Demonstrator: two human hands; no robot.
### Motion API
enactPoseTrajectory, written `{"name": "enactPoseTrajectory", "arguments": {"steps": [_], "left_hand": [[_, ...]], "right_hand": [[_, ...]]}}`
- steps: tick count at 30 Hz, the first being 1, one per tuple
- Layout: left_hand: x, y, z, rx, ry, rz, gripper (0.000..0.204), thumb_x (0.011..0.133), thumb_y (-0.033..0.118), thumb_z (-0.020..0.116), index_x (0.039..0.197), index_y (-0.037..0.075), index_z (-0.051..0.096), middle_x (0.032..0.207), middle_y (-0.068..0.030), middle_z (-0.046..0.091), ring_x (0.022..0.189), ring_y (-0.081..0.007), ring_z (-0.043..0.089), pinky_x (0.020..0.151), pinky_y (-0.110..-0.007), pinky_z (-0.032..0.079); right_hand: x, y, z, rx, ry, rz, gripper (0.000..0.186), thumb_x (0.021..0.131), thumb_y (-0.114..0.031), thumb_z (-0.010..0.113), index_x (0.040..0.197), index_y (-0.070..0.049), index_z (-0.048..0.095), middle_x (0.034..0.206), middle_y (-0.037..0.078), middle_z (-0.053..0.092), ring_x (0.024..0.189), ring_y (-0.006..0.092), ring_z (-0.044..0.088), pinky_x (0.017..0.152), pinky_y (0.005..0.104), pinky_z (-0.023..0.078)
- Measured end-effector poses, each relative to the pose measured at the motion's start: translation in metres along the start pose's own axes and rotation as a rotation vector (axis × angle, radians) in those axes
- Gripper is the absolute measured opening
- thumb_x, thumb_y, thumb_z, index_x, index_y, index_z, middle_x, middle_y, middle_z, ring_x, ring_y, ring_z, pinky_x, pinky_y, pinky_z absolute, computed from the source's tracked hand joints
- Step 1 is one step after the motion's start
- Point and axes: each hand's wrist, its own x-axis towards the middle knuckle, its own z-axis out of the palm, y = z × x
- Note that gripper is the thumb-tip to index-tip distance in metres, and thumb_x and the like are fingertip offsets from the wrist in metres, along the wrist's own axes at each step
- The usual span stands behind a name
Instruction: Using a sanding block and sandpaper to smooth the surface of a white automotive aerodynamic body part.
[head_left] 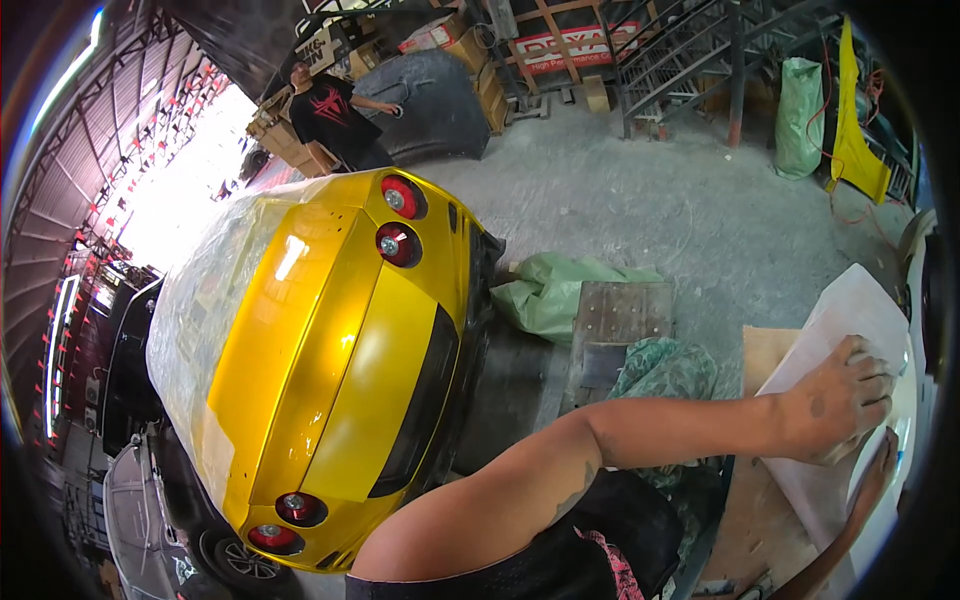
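Observation:
My left arm reaches across to the right side. Its hand, my left hand [838,402], is closed with curled fingers on a white paper sheet [845,310]; what lies under the palm is hidden. The sheet stands up in a peak beyond the hand and hangs down below it. Just below, my right hand [880,465] shows only edge-on, its fingers stretched out along a glossy white curved panel [900,420]. Small bits of blue tape [902,455] show at the panel near the fingers.
A yellow car [330,370], partly wrapped in clear plastic film [200,300], stands at left. Beyond it a person [335,115] touches a dark car hood [430,100]. A metal step [625,310], green plastic sheeting [560,290] and brown cardboard [765,350] lie nearer.

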Motion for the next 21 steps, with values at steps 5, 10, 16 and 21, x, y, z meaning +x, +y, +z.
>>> {"name": "enactPoseTrajectory", "arguments": {"steps": [5, 10, 16, 21], "left_hand": [[0.003, 0.001, -0.007, -0.048, -0.064, -0.043, 0.041, 0.076, 0.022, 0.073, 0.111, 0.001, 0.065, 0.121, -0.0171, 0.065, 0.115, -0.033, 0.06, 0.104, -0.054, 0.036], [0.008, 0.008, -0.021, 0.003, -0.132, -0.048, 0.046, 0.078, 0.023, 0.073, 0.118, 0.002, 0.067, 0.128, -0.0146, 0.063, 0.12, -0.0314, 0.056, 0.106, -0.052, 0.036], [0.022, 0.006, -0.04, 0.0, -0.274, -0.058, 0.047, 0.078, 0.022, 0.075, 0.122, 0.007, 0.067, 0.121, -0.0102, 0.061, 0.115, -0.0293, 0.056, 0.103, -0.049, 0.037], [0.024, -0.001, -0.041, -0.051, -0.268, -0.032, 0.04, 0.08, 0.016, 0.075, 0.118, 0.008, 0.068, 0.113, -0.0085, 0.062, 0.112, -0.0275, 0.058, 0.102, -0.046, 0.04]], "right_hand": [[0.0, -0.004, 0.0, -0.012, -0.001, 0.031, 0.042, 0.11, -0.024, 0.046, 0.14, 0.001, 0.059, 0.14, 0.016, 0.062, 0.13, 0.0293, 0.057, 0.113, 0.0388, 0.039], [-0.008, -0.024, 0.0, -0.029, 0.053, -0.024, 0.037, 0.109, -0.021, 0.045, 0.133, 0.002, 0.061, 0.132, 0.017, 0.064, 0.121, 0.0309, 0.059, 0.109, 0.0384, 0.041], [-0.017, -0.067, -0.001, 0.048, 0.065, -0.021, 0.028, 0.107, -0.012, 0.045, 0.124, 0.002, 0.063, 0.116, 0.015, 0.066, 0.109, 0.0266, 0.061, 0.101, 0.0353, 0.044], [-0.02, -0.09, 0.0, 0.014, 0.103, 0.002, 0.026, 0.102, -0.008, 0.047, 0.119, 0.003, 0.064, 0.11, 0.015, 0.067, 0.103, 0.0254, 0.063, 0.098, 0.0348, 0.046]]}}
